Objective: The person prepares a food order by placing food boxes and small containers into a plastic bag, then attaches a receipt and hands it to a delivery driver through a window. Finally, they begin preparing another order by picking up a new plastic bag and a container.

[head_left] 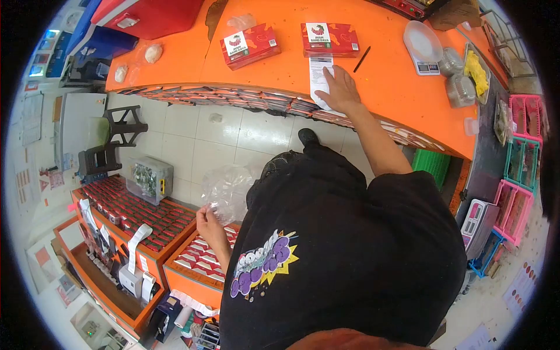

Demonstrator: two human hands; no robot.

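Note:
My right hand (341,90) lies with fingers spread on a printed white paper slip (318,73) at the orange table's front edge. Just beyond the slip stands a red box (344,39) with a white label, and a second red box (254,49) is to its left. A dark pen (361,59) rests right of the slip. Low on the left, my left hand (210,226) pinches a crumpled clear plastic bag (226,189), which hangs over the tiled floor.
On the orange table (396,87) are a scale (429,67), clear jars (461,90) and a yellow item (476,73). A red cooler (146,17) stands back left. Left are a dark stool (125,127), a clear bin (149,181) and a tray of red packets (137,213).

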